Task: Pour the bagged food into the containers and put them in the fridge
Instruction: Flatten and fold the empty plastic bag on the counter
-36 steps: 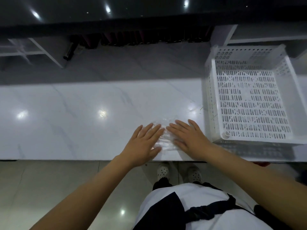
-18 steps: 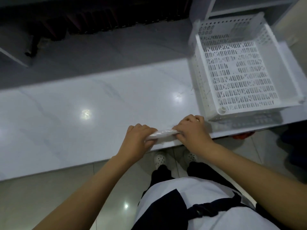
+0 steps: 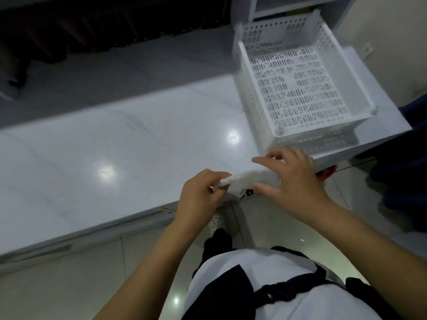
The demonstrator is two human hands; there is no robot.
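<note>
A crumpled clear plastic bag (image 3: 249, 180), rolled into a loose tube, hangs just above the near edge of the white marble counter (image 3: 115, 153). My left hand (image 3: 201, 195) pinches its left end with closed fingers. My right hand (image 3: 288, 179) is at the bag's right end, thumb under it and fingers spread over it. What the bag holds cannot be seen. No food container or fridge is in view.
A white perforated plastic basket (image 3: 254, 100) stands with nothing in it on the counter's right end, just beyond my right hand. White shelving (image 3: 288, 8) rises behind it. A dark object (image 3: 404, 158) lies at the right, and a red item (image 3: 327, 173) shows under the counter edge.
The bag went from flat under both palms to rolled up and lifted off the counter edge. My right hand's fingers have loosened and spread. The view has swung left and tilted.
</note>
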